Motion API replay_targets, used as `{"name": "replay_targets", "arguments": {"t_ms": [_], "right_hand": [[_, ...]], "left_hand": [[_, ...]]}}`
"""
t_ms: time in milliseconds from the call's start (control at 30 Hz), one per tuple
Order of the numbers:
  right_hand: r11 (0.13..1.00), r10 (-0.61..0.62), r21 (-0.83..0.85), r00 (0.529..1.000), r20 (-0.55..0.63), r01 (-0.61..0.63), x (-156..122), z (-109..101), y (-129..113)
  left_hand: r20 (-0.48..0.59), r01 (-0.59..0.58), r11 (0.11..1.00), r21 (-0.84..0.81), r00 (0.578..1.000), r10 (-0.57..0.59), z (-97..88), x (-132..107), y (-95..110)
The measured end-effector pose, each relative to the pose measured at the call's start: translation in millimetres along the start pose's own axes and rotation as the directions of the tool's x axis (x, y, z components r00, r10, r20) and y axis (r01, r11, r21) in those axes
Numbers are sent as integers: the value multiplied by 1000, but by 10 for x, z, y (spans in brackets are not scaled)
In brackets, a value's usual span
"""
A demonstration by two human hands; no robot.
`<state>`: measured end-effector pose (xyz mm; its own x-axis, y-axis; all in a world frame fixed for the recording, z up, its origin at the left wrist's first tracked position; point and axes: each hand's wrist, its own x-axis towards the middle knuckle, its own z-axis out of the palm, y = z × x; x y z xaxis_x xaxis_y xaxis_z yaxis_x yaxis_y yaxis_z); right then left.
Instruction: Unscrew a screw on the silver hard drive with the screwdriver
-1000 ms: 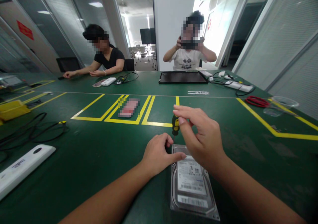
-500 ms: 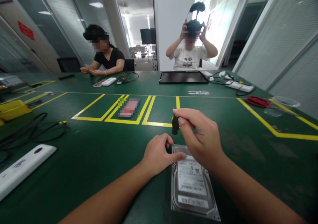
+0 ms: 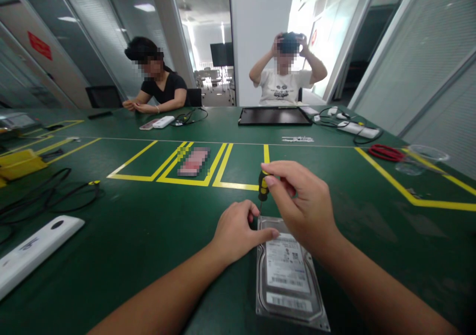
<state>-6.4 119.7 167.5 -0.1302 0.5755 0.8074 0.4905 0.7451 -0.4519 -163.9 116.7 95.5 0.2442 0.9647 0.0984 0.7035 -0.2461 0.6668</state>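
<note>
1. Hard drive (image 3: pixel 288 270): laid flat, label up, on the green table (image 3: pixel 156 241).
2. Screwdriver (image 3: pixel 263 190): held near upright, shaft pointed down at the hard drive's far left corner.
3. Right hand (image 3: pixel 307 201): thumb and fingers closed on the screwdriver's handle.
4. Left hand (image 3: pixel 236 230): half curled, thumb laid over the hard drive; whether the shaft is gripped cannot be told.
5. Yellow tape (image 3: pixel 238 186): stuck down beyond the hands.
6. Black screen (image 3: pixel 275 116): placed farther off.

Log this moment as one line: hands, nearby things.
left hand: at hard drive, far-left corner | right hand: holds screwdriver, tip down at that corner | around: white device left, red cable right
</note>
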Motion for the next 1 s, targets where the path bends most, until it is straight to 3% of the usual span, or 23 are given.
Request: {"name": "replay_targets", "arguments": {"t_ms": [200,1000], "right_hand": [[1000,3,19,999,-36,-3,17,-24,-30],[998,9,55,1000,30,-10,43,-42,-34]], "left_hand": [[-7,1,1000,0,1000,-1,-1,0,5],[-13,-35,999,4,999,35,30,12,-33]]}}
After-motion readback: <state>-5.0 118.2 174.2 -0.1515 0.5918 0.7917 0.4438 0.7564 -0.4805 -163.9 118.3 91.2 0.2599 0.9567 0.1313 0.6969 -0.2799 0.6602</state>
